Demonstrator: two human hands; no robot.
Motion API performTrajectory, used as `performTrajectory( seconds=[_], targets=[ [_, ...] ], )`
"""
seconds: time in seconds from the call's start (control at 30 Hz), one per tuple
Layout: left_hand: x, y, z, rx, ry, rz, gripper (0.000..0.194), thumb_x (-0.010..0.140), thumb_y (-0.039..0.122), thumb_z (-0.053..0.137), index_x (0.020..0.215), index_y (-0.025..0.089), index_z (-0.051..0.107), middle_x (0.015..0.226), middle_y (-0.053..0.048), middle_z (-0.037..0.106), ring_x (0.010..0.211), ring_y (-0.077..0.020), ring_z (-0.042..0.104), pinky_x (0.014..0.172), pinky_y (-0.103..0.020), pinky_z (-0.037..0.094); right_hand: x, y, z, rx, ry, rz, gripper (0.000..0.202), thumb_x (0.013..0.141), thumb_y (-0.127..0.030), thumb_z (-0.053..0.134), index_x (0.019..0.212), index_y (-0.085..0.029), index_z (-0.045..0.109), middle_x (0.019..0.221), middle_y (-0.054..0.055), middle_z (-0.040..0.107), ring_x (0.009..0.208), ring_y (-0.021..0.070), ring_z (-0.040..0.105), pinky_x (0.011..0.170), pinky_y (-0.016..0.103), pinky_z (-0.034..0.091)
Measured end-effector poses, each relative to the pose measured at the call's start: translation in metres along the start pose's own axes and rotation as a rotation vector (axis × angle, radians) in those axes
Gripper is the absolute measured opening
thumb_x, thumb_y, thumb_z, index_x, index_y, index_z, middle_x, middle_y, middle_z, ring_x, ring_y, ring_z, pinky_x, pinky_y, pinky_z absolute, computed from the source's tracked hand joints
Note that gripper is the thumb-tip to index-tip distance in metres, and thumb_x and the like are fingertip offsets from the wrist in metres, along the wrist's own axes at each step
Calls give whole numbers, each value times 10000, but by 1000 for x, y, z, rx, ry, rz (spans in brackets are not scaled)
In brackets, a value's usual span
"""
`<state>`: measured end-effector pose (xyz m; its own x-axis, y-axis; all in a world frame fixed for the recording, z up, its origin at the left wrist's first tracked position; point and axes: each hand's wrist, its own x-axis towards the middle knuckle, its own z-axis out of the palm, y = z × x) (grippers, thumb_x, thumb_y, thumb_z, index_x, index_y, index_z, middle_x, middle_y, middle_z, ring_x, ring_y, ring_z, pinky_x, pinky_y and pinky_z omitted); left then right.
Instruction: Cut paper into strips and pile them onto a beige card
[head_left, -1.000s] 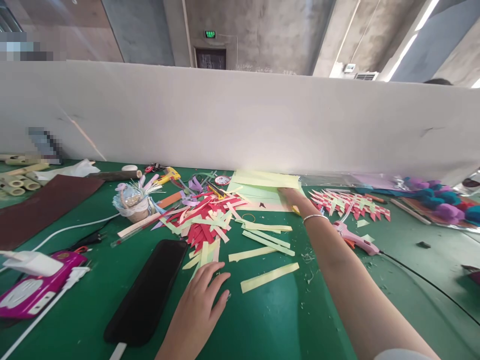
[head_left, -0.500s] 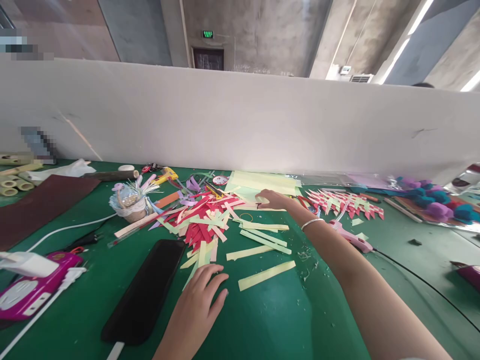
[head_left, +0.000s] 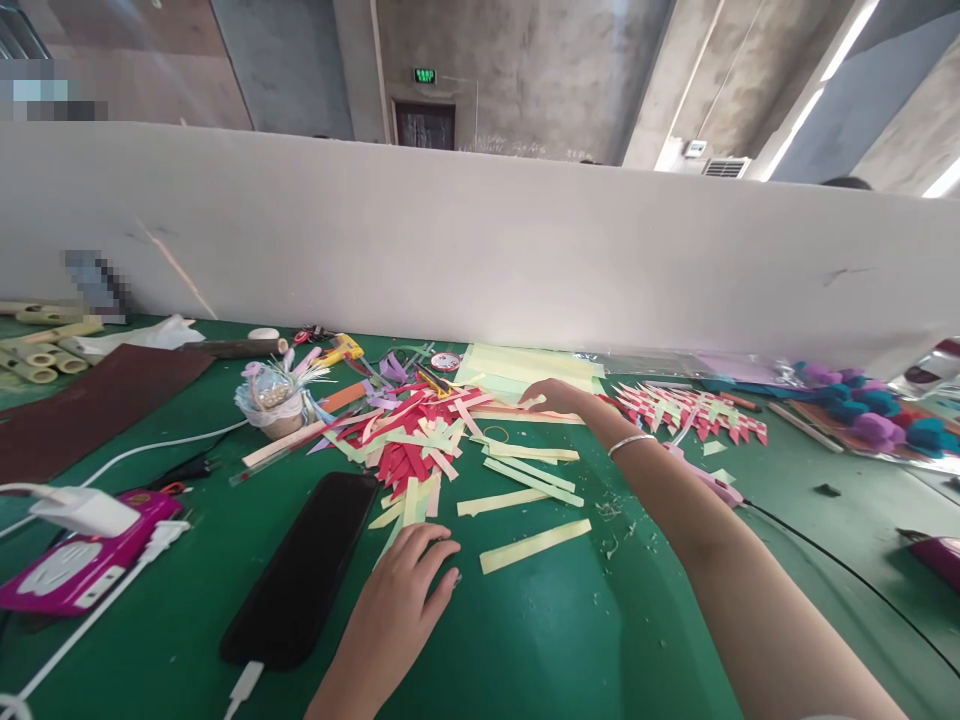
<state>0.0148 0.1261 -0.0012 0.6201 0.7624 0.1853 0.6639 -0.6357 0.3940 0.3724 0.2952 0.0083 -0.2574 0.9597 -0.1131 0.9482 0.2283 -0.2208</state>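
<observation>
My left hand (head_left: 409,595) lies on the green table, fingers apart, holding nothing. Its fingertips are close to the lower ends of pale green and yellow paper strips (head_left: 411,503). Farther off, my right hand (head_left: 559,397), with a white bracelet at the wrist, is beside the pale yellow paper sheets (head_left: 517,367). Its fingers are closed, and a small pale paper strip (head_left: 534,402) shows at the fingertips. Between the hands lie several separate yellow strips (head_left: 536,547). A heap of red, pink and green strips (head_left: 409,455) spreads to the left of them.
A black phone (head_left: 304,570) on a charging cable lies left of my left hand. Farther left is a magenta power strip (head_left: 97,560). A small pot (head_left: 277,410) stands behind the phone. Right of my forearm lie a woven red-white paper piece (head_left: 690,410) and a pink glue gun (head_left: 705,478).
My right hand's fingers have closed, and a small pale strip now shows at their tips. My left hand has stayed in place. The view has shifted slightly.
</observation>
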Motion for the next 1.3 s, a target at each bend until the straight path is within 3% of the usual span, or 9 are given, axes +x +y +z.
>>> performTrajectory(
  seconds=[0.27,0.6,0.77,0.93,1.13,1.3],
  targets=[
    [-1,0,0,-27,17,12,267,899,300,356,1016,257,593,1053,-34,589,980,-174,573,770,-272,522,-8,-21,-1,-71,9,305,277,886,-328,484,1111,-176,540,1134,74,553,942,164,565,805,372,487],
    [1,-1,-4,59,110,24,274,891,294,358,1018,248,596,1036,-40,610,959,-175,582,744,-268,516,-14,-27,-5,-63,63,384,278,881,-327,493,1104,-170,545,1120,69,559,940,170,567,798,369,488],
    [-14,-32,-19,335,247,-214,456,834,415,416,1197,160,521,1149,-135,567,1069,-287,511,829,-395,466,-14,-23,2,-24,79,342,284,881,-330,493,1109,-169,543,1128,68,556,943,174,567,800,371,489],
    [-36,-57,-34,461,121,-565,836,724,580,440,1367,61,317,1285,-241,434,1192,-391,388,875,-459,407,-10,-25,10,23,111,300,270,886,-324,483,1113,-193,546,1163,72,542,962,171,558,817,365,482],
    [-35,-48,-46,349,54,-683,775,772,541,324,1407,110,224,1157,-188,528,1061,-359,476,647,-368,455,-13,-24,5,67,168,348,295,875,-323,506,1130,-177,531,1147,75,545,966,177,562,809,371,484],
    [-38,-56,-57,366,62,-756,791,765,545,335,1403,98,198,1128,-196,542,1029,-377,487,639,-369,446,-18,-18,-4,107,218,401,302,871,-322,512,1136,-176,527,1144,72,546,967,180,562,804,374,486]
  ],
)
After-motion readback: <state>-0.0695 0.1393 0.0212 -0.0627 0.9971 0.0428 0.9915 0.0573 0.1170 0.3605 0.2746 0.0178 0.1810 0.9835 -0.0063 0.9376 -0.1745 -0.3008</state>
